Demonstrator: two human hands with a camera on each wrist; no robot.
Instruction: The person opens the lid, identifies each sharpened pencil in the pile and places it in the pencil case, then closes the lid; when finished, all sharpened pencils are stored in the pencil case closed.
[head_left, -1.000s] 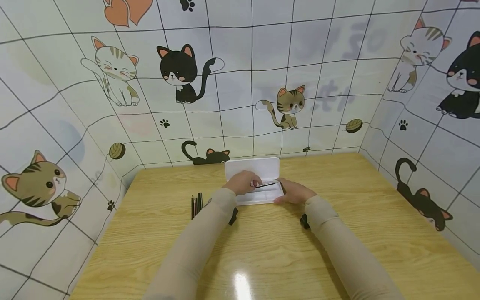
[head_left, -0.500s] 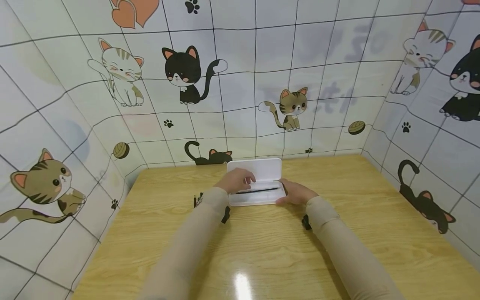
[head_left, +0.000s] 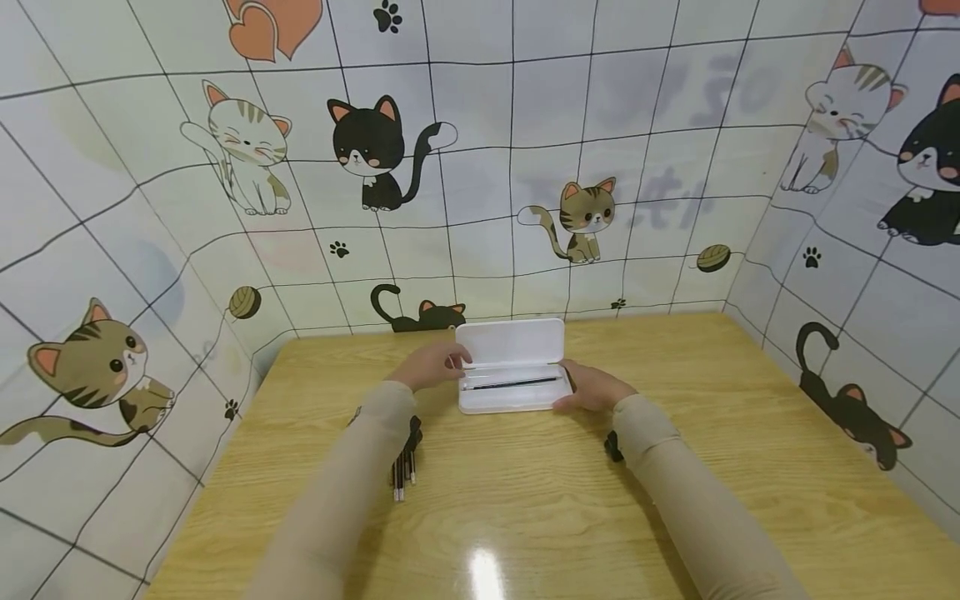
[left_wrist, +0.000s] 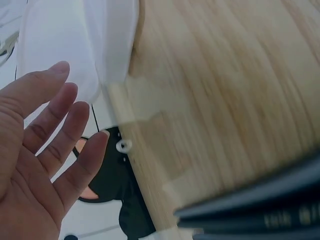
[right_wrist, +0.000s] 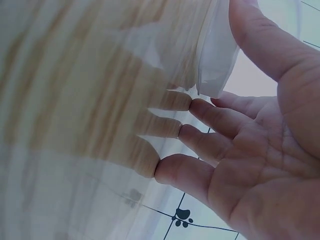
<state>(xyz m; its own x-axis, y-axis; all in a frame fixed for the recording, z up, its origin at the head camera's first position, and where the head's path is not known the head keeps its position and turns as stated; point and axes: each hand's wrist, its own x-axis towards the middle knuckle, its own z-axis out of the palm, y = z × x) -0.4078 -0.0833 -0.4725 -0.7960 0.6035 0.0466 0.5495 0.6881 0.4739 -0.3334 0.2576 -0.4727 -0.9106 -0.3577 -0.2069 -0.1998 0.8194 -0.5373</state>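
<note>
A white pencil case (head_left: pixel 510 343) stands with its lid up near the back of the table in the head view. One thin black pencil (head_left: pixel 513 383) lies lengthwise inside it. My right hand (head_left: pixel 596 386) holds the case's right end, thumb toward the front corner and fingers along the side. Beside the case's left end is my left hand (head_left: pixel 431 365), empty, with its fingers loosely bent. The left wrist view shows that palm (left_wrist: pixel 35 175) near the white case. Several dark pencils (head_left: pixel 402 475) lie on the table, partly hidden under my left forearm.
The wooden table (head_left: pixel 540 517) reaches back to a wall covering (head_left: pixel 465 192) printed with cats and grid lines. Similar covering rises on the left and right sides. Black wrist straps (head_left: pixel 612 446) show at my sleeves.
My left hand has let go of the pencil in the case and drawn left out of it. My right hand has stayed at the case's right end.
</note>
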